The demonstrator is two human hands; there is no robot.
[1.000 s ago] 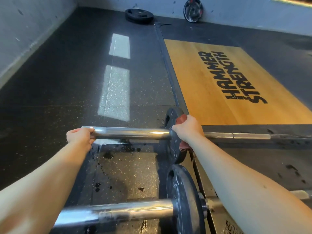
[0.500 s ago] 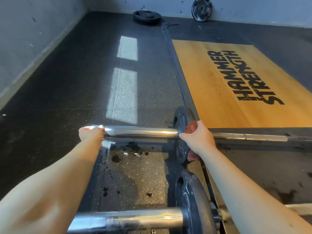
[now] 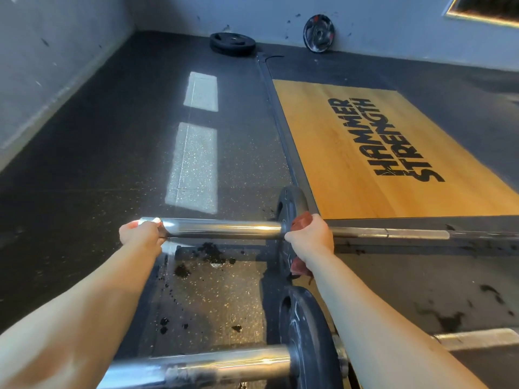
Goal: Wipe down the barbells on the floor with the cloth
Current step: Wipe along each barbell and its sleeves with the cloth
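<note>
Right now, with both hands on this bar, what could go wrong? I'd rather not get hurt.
The far barbell carries a round plate, so it may roll while the left hand and right hand work on it. The cloth sits against that plate; fingers could get pinched there.

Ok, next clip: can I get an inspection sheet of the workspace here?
Surface: dark speckled rubber floor, dark splotches between the bars.
Job's things: far barbell and near barbell rest on it, both loaded; red cloth beside the far plate.
Clutter: flat plate by the back wall, leaning plate against it.
Grippers: left hand grips the far barbell's sleeve end; right hand holds the cloth.
Cables: nothing seen.
Surroundings: wooden platform, grey side wall.
</note>
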